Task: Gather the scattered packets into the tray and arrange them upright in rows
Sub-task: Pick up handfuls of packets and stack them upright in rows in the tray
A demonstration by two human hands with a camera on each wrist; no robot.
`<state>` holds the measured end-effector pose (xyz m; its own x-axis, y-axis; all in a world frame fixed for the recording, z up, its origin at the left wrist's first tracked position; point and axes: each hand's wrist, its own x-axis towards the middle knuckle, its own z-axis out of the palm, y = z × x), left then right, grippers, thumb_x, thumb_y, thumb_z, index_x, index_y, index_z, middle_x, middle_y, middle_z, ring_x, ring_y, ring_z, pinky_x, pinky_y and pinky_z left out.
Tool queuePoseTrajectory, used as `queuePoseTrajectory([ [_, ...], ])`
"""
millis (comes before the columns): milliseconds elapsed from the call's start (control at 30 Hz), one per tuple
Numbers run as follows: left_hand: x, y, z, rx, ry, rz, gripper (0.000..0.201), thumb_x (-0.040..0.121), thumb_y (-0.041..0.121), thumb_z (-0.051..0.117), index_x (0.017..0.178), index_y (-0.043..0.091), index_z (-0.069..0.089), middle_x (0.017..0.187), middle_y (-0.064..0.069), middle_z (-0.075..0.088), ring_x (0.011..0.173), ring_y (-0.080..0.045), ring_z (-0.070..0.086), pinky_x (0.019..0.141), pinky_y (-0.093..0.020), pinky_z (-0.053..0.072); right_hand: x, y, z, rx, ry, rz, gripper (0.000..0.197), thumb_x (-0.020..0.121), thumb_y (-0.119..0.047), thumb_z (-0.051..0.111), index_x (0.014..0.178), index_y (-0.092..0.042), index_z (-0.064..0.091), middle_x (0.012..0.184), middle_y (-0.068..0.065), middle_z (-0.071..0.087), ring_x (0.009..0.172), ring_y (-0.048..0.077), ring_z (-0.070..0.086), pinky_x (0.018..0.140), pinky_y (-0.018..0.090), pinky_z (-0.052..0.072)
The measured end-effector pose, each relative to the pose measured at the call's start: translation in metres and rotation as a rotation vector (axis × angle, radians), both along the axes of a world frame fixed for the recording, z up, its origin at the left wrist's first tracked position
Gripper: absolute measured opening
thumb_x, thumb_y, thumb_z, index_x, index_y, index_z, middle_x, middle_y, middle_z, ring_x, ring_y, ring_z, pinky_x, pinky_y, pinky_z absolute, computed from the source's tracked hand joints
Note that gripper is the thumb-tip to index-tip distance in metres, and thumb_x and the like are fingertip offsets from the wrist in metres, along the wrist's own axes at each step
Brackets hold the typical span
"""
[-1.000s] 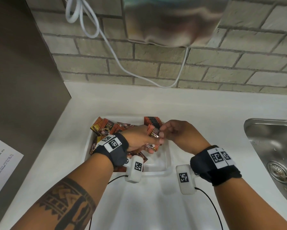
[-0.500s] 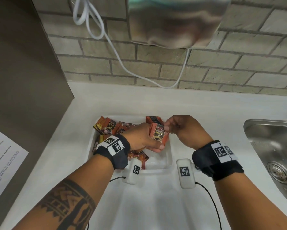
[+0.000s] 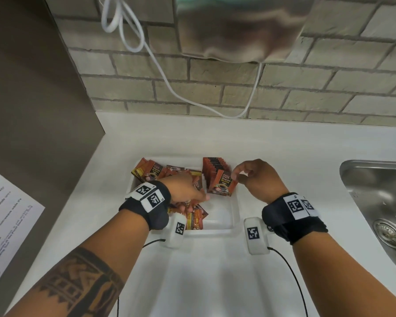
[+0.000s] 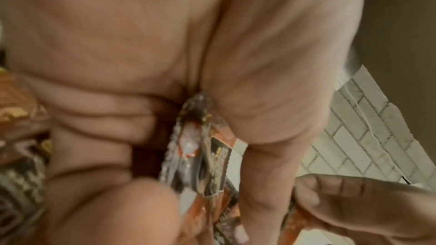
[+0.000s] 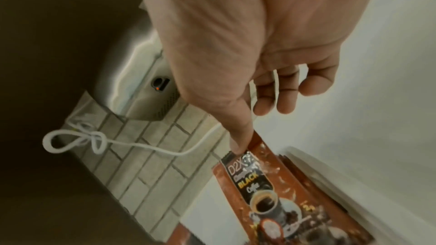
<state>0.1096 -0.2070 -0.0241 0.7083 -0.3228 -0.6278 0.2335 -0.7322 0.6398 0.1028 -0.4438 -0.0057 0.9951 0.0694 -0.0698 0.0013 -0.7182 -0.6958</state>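
Observation:
A white tray (image 3: pixel 235 217) sits on the counter with orange-brown coffee packets in it. Several packets stand upright in a row (image 3: pixel 213 164) at the tray's back right. My right hand (image 3: pixel 235 177) pinches the top corner of the front packet (image 3: pixel 222 186), which stands against that row; the right wrist view shows my thumb on the packet (image 5: pixel 271 193) top. Over the tray's left half my left hand (image 3: pixel 198 195) grips a small bundle of packets (image 4: pixel 195 156) between thumb and fingers. Loose packets (image 3: pixel 151 171) lie jumbled at the tray's left and front.
A steel sink (image 3: pixel 380 202) lies to the right. A hand dryer (image 3: pixel 238 28) hangs on the brick wall above, with a white cable (image 3: pixel 165 72) looping down. A printed sheet (image 3: pixel 4 225) hangs on the dark panel at left.
My right hand has drawn one packet away from the left hand's bundle and carried it right, against the upright row. The left hand has sunk lower into the tray.

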Motion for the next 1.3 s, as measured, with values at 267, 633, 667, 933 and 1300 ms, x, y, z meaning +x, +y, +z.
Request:
queuePoseTrajectory([
  [267, -0.001, -0.050, -0.013, 0.049, 0.095, -0.086, 0.041, 0.094, 0.044, 0.066, 0.101, 0.003, 0.069, 0.071, -0.001, 0.075, 0.049, -0.016, 0.056, 0.051, -0.023, 0.045, 0.004, 0.010, -0.023, -0.048, 0.050, -0.010, 0.012, 0.083, -0.022, 0.071, 0.074, -0.030, 0.075, 0.091, -0.011, 0.070, 0.089, 0.004, 0.057, 0.066, 0.010, 0.033],
  [633, 0.010, -0.063, -0.021, 0.066, 0.124, -0.103, 0.043, 0.095, 0.042, 0.067, 0.114, 0.003, 0.064, 0.105, -0.008, 0.074, 0.069, -0.021, 0.067, 0.045, -0.023, 0.045, 0.009, 0.009, -0.026, -0.069, 0.052, -0.014, 0.007, 0.082, -0.015, 0.075, 0.085, -0.021, 0.076, 0.080, -0.019, 0.054, 0.080, -0.002, 0.050, 0.063, 0.003, 0.030],
  [667, 0.011, -0.063, -0.022, 0.071, 0.123, -0.108, 0.040, 0.095, 0.042, 0.067, 0.111, 0.004, 0.064, 0.103, -0.007, 0.074, 0.068, -0.021, 0.067, 0.044, -0.023, 0.045, 0.009, 0.009, -0.026, -0.070, 0.052, -0.011, 0.007, 0.082, -0.014, 0.075, 0.085, -0.021, 0.075, 0.080, -0.018, 0.054, 0.081, 0.000, 0.050, 0.064, 0.004, 0.029],
  [933, 0.011, -0.061, -0.020, 0.093, 0.123, -0.109, 0.035, 0.096, 0.042, 0.065, 0.097, 0.008, 0.066, 0.073, 0.003, 0.074, 0.048, -0.011, 0.063, 0.040, -0.019, 0.043, 0.013, 0.011, -0.029, -0.074, 0.073, 0.002, 0.014, 0.078, -0.018, 0.079, 0.080, -0.025, 0.067, 0.085, -0.010, 0.061, 0.082, 0.005, 0.054, 0.064, 0.013, 0.034],
  [1300, 0.013, -0.057, -0.021, 0.057, 0.134, -0.118, 0.037, 0.095, 0.042, 0.068, 0.109, 0.008, 0.067, 0.096, -0.003, 0.077, 0.060, -0.014, 0.066, 0.050, -0.023, 0.048, 0.012, 0.010, -0.025, -0.099, 0.082, 0.020, 0.020, 0.076, -0.019, 0.081, 0.080, -0.027, 0.063, 0.081, -0.016, 0.053, 0.075, -0.003, 0.048, 0.062, 0.014, 0.031],
])
